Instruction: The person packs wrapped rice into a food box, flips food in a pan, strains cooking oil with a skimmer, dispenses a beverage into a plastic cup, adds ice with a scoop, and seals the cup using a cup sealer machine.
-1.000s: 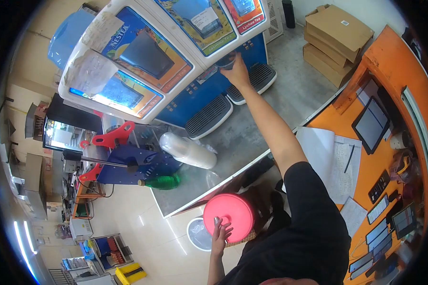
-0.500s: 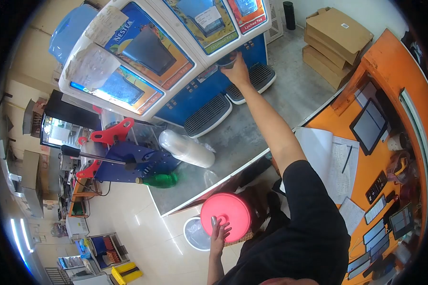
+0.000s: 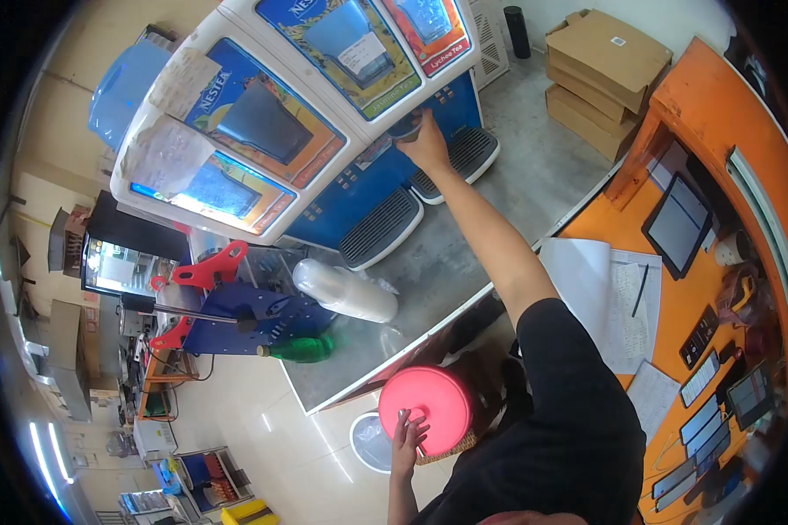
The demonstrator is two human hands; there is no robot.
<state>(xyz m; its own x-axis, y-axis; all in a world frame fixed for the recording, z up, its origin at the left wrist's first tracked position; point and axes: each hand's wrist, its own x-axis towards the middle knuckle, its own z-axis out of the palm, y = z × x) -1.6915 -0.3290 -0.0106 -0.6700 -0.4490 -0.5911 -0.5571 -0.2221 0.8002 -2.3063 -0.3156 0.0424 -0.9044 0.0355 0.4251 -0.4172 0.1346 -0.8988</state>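
Observation:
My right hand reaches up to the blue front of a tea dispenser with its fingers wrapped round a clear cup. The cup sits under the panels, above a black drip tray, and looks dark inside; much of it is hidden by shadow and by my fingers. Lower down, my left hand is over a round pink lid, beside its centre knob. Its fingers are apart and nothing shows in them. I cannot tell whether they touch the lid.
On the grey counter are a sleeve of stacked plastic cups and a green bottle. Cardboard boxes stand at the back right. An orange desk to the right holds papers, a tablet and several phones. A bin stands by the pink lid.
The whole view has shifted slightly, with the dispenser now a little further left. My right hand remains at the dispenser with the cup, and my left hand stays over the pink lid.

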